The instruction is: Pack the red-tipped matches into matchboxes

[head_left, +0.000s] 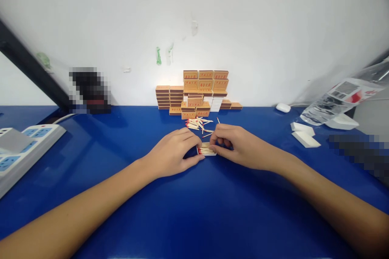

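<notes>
single head view, facing forward and down across blue tabletop

Left hand, right hand at match tray

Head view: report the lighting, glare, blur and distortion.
Head view: wall bright; table glossy, with soft reflections; left hand and right hand without obvious motion blur. Same view: bottle looks stretched toward the right edge; pixelation hides patches left and right.
</notes>
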